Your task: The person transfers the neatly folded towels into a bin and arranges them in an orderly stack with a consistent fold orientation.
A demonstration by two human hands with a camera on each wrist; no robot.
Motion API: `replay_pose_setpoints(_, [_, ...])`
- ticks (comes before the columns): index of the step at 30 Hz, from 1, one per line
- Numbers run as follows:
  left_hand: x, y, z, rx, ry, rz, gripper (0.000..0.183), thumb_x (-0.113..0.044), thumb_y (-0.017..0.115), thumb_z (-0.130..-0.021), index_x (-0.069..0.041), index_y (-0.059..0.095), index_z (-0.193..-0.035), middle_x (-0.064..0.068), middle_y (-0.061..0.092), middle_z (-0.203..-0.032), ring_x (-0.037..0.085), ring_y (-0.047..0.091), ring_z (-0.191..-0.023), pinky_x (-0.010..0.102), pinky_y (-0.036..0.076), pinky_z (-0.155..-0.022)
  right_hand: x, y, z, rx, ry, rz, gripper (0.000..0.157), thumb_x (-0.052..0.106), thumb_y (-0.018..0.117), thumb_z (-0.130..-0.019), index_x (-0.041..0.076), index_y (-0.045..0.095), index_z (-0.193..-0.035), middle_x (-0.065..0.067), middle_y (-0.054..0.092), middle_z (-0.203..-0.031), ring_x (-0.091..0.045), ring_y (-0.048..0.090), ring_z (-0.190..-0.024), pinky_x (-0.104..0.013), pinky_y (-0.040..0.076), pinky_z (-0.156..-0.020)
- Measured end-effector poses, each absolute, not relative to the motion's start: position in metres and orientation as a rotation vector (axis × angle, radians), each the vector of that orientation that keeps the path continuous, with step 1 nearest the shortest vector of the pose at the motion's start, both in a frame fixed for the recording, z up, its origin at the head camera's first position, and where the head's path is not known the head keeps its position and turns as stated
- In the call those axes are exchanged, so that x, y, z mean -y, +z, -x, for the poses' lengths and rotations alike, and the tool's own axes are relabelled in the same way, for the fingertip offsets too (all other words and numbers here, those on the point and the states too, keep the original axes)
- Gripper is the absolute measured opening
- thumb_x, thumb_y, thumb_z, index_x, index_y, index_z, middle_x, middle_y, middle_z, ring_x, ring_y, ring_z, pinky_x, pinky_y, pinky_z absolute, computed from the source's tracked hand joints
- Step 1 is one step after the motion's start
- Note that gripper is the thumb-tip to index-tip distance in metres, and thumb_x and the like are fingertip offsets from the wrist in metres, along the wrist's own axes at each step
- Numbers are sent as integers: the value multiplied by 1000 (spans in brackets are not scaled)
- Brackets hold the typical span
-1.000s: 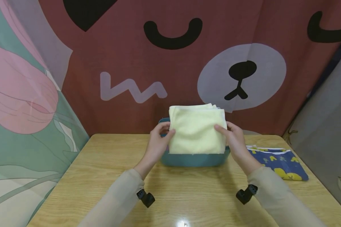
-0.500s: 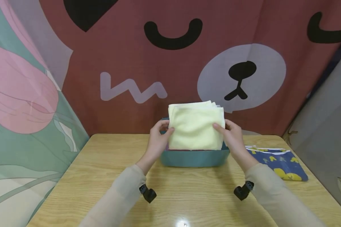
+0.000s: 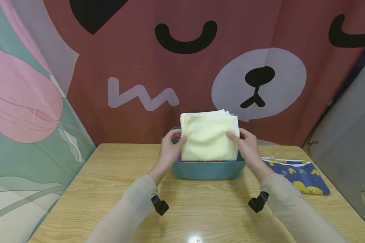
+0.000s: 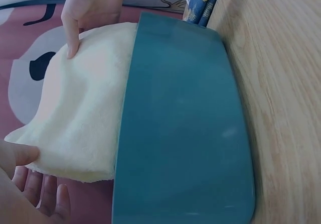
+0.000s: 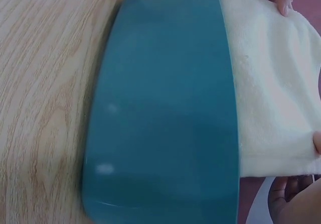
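Observation:
A folded pale yellow towel [image 3: 209, 138] stands upright at a teal bin [image 3: 208, 170]. Its layers fan out slightly along the top. My left hand [image 3: 169, 148] pinches the towel's left side, thumb on the front face and fingers behind. On the opposite side my right hand [image 3: 250, 147] grips it the same way. In the left wrist view the towel [image 4: 83, 103] rises past the bin's rim, and the bin's wall [image 5: 163, 98] fills the middle of the right wrist view. A strip of pink shows below the towel inside the bin; what it is cannot be told.
On the table's right lies a folded blue cloth [image 3: 302, 177] with yellow print and white edging. The wooden table [image 3: 207, 209] ends at a reddish-brown curtain [image 3: 134, 125] with a cartoon face close behind the bin. More patterned fabric hangs at both sides.
The towel has lifted a little, so its lower edge sits higher against the bin and pink shows beneath. My right hand has shifted slightly left; both hands keep their grip.

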State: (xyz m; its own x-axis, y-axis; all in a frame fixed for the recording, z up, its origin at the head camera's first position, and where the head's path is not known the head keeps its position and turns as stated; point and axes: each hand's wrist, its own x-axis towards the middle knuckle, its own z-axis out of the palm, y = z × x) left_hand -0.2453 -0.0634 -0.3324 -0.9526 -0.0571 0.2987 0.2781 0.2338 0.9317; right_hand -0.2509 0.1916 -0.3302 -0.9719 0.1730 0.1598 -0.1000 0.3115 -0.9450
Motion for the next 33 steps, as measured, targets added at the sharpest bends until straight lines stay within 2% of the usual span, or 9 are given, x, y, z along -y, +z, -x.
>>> replay_pose_setpoints(13, [63, -345, 252, 2278, -1814, 151, 32, -10, 67, -95, -2, 62, -126, 12, 67, -114, 26, 61, -102, 35, 54, -84, -198, -345, 256, 2429, 1617, 25, 52, 35, 67, -96, -4, 60, -128, -22, 63, -119, -12, 57, -90, -20, 49, -73])
replay_pose_setpoints(20, [66, -351, 253, 2319, -1765, 163, 33, -13, 67, -96, -5, 61, -127, 10, 67, -114, 25, 61, -102, 35, 55, -82, -200, -352, 260, 2459, 1553, -33, 52, 35, 67, -96, -6, 60, -127, -24, 64, -118, -15, 58, -92, -18, 50, -72])
replay_pose_setpoints(23, [68, -355, 254, 2337, -1728, 173, 33, -15, 67, -96, -6, 61, -128, 8, 66, -114, 23, 60, -101, 34, 55, -78, -199, -355, 261, 2472, 1529, -54, 52, 34, 67, -95, -6, 60, -127, -24, 64, -118, -16, 59, -92, -18, 50, -71])
replay_pose_setpoints(30, [71, -366, 254, 2359, -1701, 199, 35, -16, 67, -96, -7, 59, -129, 7, 64, -112, 21, 60, -96, 34, 56, -54, -198, -361, 262, 2477, 1522, -57, 48, 30, 69, -95, -6, 62, -126, -23, 65, -114, -16, 57, -90, -19, 48, -69])
replay_pose_setpoints(33, [70, -369, 254, 2363, -1687, 194, 35, -15, 67, -96, -7, 59, -129, 8, 65, -113, 21, 60, -96, 33, 56, -54, -197, -362, 262, 2479, 1521, -55, 47, 29, 69, -95, -6, 62, -125, -22, 65, -114, -16, 56, -89, -19, 48, -69])
